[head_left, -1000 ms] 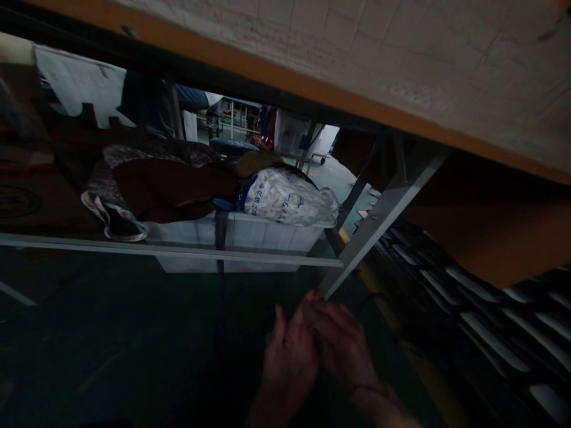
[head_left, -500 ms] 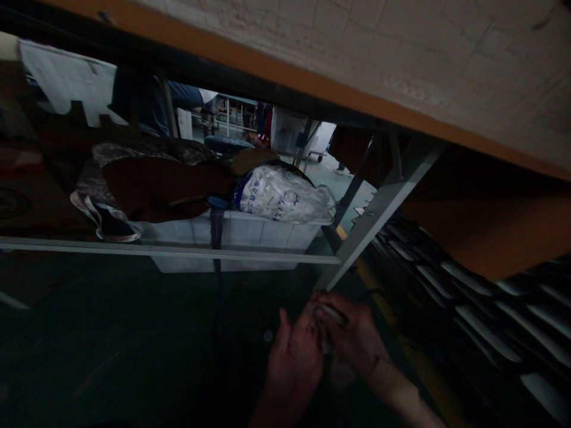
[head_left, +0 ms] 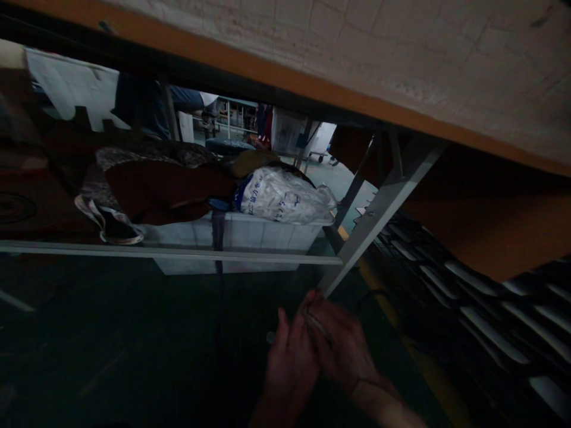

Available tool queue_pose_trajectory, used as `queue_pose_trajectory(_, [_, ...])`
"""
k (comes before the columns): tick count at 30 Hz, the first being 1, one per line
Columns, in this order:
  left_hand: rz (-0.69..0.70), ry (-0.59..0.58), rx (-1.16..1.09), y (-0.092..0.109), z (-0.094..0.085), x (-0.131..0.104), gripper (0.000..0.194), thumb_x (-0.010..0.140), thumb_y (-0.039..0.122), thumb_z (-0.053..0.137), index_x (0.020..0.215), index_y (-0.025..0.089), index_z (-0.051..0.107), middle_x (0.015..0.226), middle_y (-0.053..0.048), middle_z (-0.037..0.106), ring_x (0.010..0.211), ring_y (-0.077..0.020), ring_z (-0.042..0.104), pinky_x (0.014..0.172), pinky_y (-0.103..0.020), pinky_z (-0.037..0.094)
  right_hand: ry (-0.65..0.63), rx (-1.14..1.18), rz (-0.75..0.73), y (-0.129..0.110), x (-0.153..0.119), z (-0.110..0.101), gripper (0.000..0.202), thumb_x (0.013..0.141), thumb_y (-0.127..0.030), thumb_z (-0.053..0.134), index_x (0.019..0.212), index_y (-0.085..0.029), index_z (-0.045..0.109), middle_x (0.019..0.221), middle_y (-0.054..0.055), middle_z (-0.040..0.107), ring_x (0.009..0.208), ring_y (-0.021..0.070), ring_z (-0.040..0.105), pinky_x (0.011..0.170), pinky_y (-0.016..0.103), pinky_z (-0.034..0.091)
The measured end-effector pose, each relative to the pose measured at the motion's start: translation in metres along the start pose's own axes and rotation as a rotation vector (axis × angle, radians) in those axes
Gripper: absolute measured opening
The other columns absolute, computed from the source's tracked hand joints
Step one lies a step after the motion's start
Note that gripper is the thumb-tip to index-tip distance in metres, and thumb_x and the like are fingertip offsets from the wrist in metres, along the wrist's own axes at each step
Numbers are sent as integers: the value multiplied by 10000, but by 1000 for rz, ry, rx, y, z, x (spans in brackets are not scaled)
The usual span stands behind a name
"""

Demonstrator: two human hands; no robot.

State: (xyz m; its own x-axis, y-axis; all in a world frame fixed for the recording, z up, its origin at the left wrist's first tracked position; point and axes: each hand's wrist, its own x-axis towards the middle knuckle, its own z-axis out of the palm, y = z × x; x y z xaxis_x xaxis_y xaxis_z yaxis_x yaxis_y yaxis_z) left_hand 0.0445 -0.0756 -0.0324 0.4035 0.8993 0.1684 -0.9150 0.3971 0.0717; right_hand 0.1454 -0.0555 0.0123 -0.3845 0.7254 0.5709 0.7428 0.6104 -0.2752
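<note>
Compared with half a second ago, the two hands sit a little lower in the view and are pressed closer together; the pale scrap that showed between them then is now reduced to a thin, light, strip-like object (head_left: 317, 324) pinched where the hands meet. A second ago the hands were clasped in much the same spot, just below the foot of the slanted grey metal table leg (head_left: 383, 208).

The left hand (head_left: 289, 365) has its fingers curled in, thumb raised, closed against the strip. The right hand (head_left: 345, 351) lies over it from the right, fingers bent and narrow, also gripping the strip. The strip lies between the two hands, above the dark green floor (head_left: 111, 345) and apart from it as far as the dim light lets one tell.

Much is hard to read. What the strip is made of cannot be told; most of it is hidden by the fingers. Both forearms are cut off by the lower edge. Under the table, behind a grey horizontal metal rail (head_left: 169, 252), a white plastic crate (head_left: 250, 238) holds dark brown cloth (head_left: 165, 190) and a white printed plastic bag (head_left: 285, 196); its lower part is lost in shadow. At right, rows of dark flat pieces with pale edges (head_left: 482, 315) run out of the picture
</note>
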Motion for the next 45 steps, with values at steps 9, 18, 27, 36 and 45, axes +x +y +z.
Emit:
queue_pose_trajectory(9, [-13,-27,-86,3,1,0,440,829,454,527,1125,145,628,1206,-40,571,1338,-176,229,1121,-254,86,-38,-12,-72,-11,3,1,227,844,-147,386,854,-186,610,781,60,644,752,195,610,692,319,505])
queue_pose_trajectory(18, [-25,-26,-67,-2,-6,-2,503,921,467,276,1157,171,607,1317,-69,471,1331,-200,250,1123,-360,96,11,-153,-51,1,4,0,227,856,-137,378,886,-165,601,777,59,654,711,176,611,652,296,485])
queue_pose_trajectory(27, [-36,22,-55,0,1,-2,429,821,456,536,1107,153,637,1237,-51,547,1354,-208,178,1126,-329,96,8,-129,-88,-8,7,-1,242,839,-130,369,837,-182,606,804,72,660,730,188,612,651,318,491])
queue_pose_trajectory(36, [-13,4,-35,2,1,0,458,824,463,534,1150,151,609,1294,-74,496,1339,-233,224,1124,-372,92,8,-124,-6,-6,3,4,224,825,-133,390,857,-190,604,826,70,667,763,201,625,686,336,509])
queue_pose_trajectory(45, [-14,36,6,2,-2,-2,480,841,490,491,1159,150,606,1280,-107,503,1327,-252,252,1119,-407,104,-9,-99,22,-4,2,7,246,864,-159,366,865,-176,612,821,75,671,742,193,626,676,322,511])
